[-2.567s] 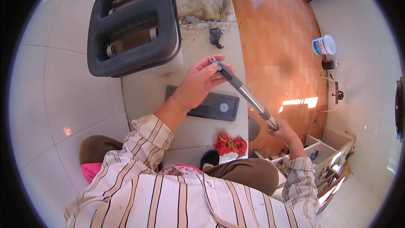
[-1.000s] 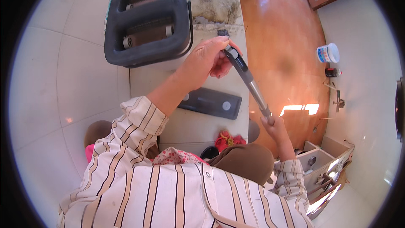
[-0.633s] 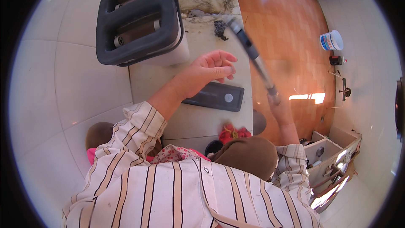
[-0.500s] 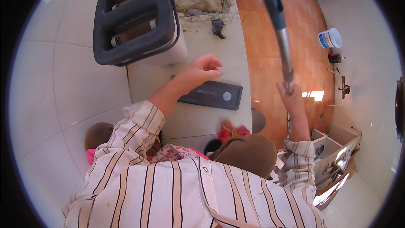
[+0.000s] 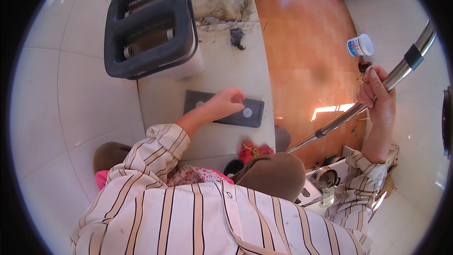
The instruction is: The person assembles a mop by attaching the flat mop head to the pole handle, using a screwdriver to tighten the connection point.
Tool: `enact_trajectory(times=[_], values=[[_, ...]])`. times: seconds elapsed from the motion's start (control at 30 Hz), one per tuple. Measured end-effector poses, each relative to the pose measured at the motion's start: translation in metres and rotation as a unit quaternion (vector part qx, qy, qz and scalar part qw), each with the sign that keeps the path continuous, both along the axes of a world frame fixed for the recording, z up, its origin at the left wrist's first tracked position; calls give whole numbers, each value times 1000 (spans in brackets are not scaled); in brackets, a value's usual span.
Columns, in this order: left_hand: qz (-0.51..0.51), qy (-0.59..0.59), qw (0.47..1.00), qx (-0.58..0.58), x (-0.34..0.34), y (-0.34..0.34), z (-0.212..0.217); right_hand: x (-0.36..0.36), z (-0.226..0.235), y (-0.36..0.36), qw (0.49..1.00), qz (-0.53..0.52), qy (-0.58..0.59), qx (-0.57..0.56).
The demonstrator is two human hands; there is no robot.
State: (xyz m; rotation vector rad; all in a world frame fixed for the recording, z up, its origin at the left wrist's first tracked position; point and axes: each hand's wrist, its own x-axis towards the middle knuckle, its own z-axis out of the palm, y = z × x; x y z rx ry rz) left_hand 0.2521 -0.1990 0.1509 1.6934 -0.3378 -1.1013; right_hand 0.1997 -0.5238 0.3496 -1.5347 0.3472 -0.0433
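Observation:
A dark grey rectangular plate [image 5: 255,119] with two pale round discs lies flat on the pale ledge [image 5: 165,104] in front of me. My left hand [image 5: 226,103] hovers over this plate with its fingers curled in, and nothing shows in it. Out to the right, my right hand [image 5: 377,89] is closed around a shiny metal pole [image 5: 347,115] with dark collars. The pole slants from beside my knee up toward the upper right, where its far end leaves the picture. On the ledge at the upper left stands a mop bucket [image 5: 150,69] with a dark two-slot top and rollers inside.
A dark clump of fluff [image 5: 237,38] and dirt stains lie farther along the ledge. Red cloth-like things [image 5: 254,151] sit by my knee. Beyond the orange floor [image 5: 306,47], a white tub [image 5: 360,45] stands by the wall. An open box-like unit [image 5: 314,191] is at lower right.
My right hand has swung the pole to the right, so its upper part now leans toward the wall. My left hand has come lower over the plate, with its fingers more curled.

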Motion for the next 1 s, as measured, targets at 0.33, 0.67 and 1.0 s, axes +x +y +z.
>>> enact_trajectory(times=[0.33,0.67,1.0], values=[[-15,-293,907,301,-19,74,-101,-1,1,22,992,11,44,-114],[378,24,923,72,18,72,-64,-52,-175,38,882,196,133,-408],[306,-63,946,88,-10,68,-104,-95,-248,40,720,341,240,-555]])
